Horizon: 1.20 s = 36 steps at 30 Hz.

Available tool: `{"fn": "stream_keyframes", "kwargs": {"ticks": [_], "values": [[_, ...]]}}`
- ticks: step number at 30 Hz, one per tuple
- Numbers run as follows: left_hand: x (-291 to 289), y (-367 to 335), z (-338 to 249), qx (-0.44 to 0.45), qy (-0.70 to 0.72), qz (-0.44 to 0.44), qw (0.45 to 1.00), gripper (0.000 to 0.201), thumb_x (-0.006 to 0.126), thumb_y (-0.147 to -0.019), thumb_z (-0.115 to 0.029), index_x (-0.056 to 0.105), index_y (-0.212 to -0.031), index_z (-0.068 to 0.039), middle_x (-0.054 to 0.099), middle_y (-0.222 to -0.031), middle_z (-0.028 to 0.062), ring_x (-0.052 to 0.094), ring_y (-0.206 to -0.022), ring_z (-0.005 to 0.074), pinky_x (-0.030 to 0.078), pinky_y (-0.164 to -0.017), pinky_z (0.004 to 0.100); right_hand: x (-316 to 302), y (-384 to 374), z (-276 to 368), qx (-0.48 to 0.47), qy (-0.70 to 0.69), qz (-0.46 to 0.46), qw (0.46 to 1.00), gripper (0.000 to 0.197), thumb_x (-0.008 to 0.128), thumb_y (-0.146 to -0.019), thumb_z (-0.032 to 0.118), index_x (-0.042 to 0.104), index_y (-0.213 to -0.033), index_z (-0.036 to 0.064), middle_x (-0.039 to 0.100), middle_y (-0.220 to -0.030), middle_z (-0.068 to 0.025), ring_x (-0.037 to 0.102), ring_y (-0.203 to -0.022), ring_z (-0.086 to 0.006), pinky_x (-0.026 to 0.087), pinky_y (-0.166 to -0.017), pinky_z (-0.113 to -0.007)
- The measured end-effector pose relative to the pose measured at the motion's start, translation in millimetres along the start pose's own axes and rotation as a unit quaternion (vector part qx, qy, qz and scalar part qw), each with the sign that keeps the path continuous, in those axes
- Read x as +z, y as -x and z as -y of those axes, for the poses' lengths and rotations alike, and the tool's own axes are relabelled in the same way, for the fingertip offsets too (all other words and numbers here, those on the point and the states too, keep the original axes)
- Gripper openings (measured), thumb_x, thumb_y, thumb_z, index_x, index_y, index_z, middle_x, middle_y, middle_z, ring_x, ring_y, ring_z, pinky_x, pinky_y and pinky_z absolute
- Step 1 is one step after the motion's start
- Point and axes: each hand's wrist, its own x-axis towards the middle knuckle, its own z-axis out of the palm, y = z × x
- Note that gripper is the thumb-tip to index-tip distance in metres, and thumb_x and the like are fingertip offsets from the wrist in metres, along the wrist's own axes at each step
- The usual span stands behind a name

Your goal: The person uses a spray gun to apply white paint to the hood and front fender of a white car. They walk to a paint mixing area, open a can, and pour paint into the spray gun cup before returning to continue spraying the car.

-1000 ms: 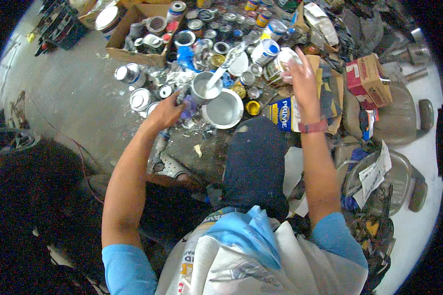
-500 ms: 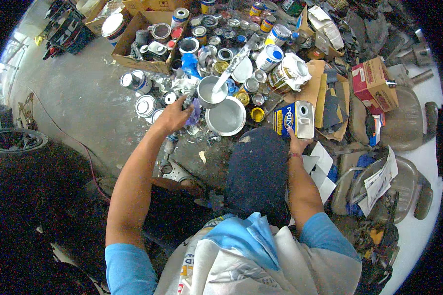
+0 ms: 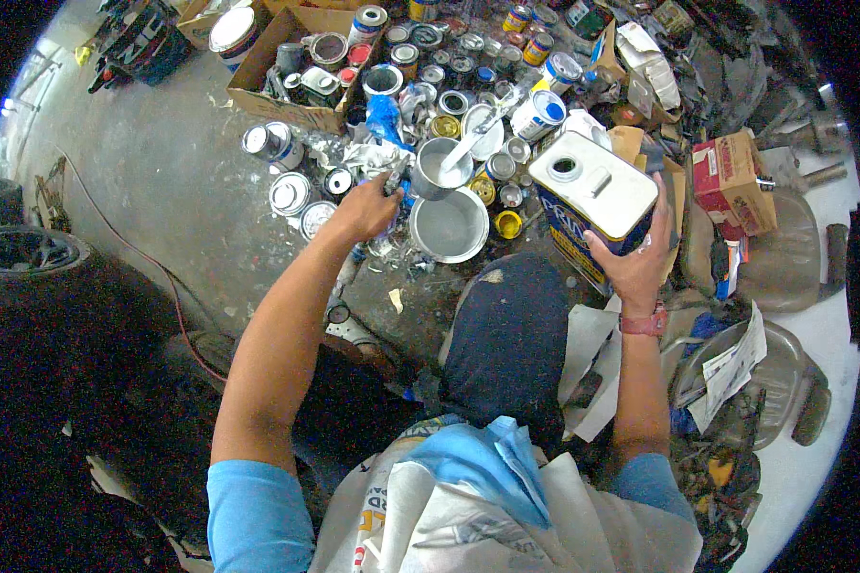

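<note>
A left hand (image 3: pixel 368 208) is gripping a cup (image 3: pixel 426 183) by its left side; a right hand (image 3: pixel 637 270) is clasping a can (image 3: pixel 604 191).
The can is sitting well right of the cup, within the right hand's spread grip, its top's long axis slanting from far left to near right (spout end towards the cup). A stick (image 3: pixel 462 148) is leaning in the cup. A pan (image 3: pixel 484 227) is resting between the hands, near the cup.

White on top, deep blue and yellow down the sides: that's the tin (image 3: pixel 592 201)!
And look, red wristband (image 3: pixel 646 321), light-blue sleeves (image 3: pixel 258 511), dark navy trousers (image 3: pixel 508 334), cardboard box (image 3: pixel 734 183) in red and tan.
</note>
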Motion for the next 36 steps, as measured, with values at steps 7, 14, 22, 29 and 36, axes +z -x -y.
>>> {"fn": "stream_keyframes", "kwargs": {"ticks": [7,14,22,29,36], "values": [[6,-12,5,0.003,0.013,-0.018,1.0,0.068,0.056,-0.105,-0.045,0.05,-0.154,0.002,0.065,-0.137,0.0353,0.064,-0.129,0.0491,0.049,-0.113,0.052,-12,-48,78,-0.143,0.031,0.074,0.987,0.121,0.098,-0.064,0.034,0.036,-0.165,0.0108,0.058,-0.138,-0.0213,0.056,-0.127,-0.0422,0.046,-0.113,-0.052],[9,-18,14,-0.014,0.017,-0.029,0.999,0.066,0.056,-0.104,-0.041,0.051,-0.153,0.003,0.065,-0.137,0.0354,0.063,-0.13,0.0484,0.048,-0.114,0.0521,9,-67,115,-0.168,0.064,0.123,0.976,0.123,0.098,-0.061,0.03,0.037,-0.166,0.0139,0.059,-0.131,-0.0192,0.057,-0.123,-0.041,0.046,-0.11,-0.052],[8,-20,18,-0.029,0.02,-0.013,0.999,0.068,0.059,-0.103,-0.04,0.048,-0.156,0.001,0.066,-0.138,0.0336,0.064,-0.129,0.0474,0.05,-0.112,0.0508,20,-76,130,-0.218,0.104,0.136,0.961,0.117,0.095,-0.062,0.029,0.041,-0.165,0.0132,0.058,-0.121,-0.0171,0.057,-0.112,-0.0398,0.048,-0.102,-0.05],[5,-17,16,-0.031,0.02,-0.012,0.999,0.069,0.058,-0.103,-0.04,0.047,-0.157,0.001,0.066,-0.138,0.0338,0.064,-0.13,0.0475,0.049,-0.114,0.0501,22,-81,135,-0.215,0.135,0.156,0.955,0.117,0.093,-0.061,0.03,0.041,-0.164,0.0148,0.057,-0.12,-0.0171,0.057,-0.112,-0.04,0.047,-0.102,-0.052],[4,-18,15,-0.035,0.019,0.001,0.999,0.072,0.056,-0.103,-0.043,0.045,-0.158,0.001,0.061,-0.145,0.0343,0.06,-0.135,0.047,0.046,-0.117,0.0491,21,-83,138,-0.226,0.134,0.161,0.951,0.116,0.093,-0.06,0.031,0.042,-0.164,0.0153,0.057,-0.123,-0.0174,0.057,-0.113,-0.041,0.047,-0.103,-0.053]]}}
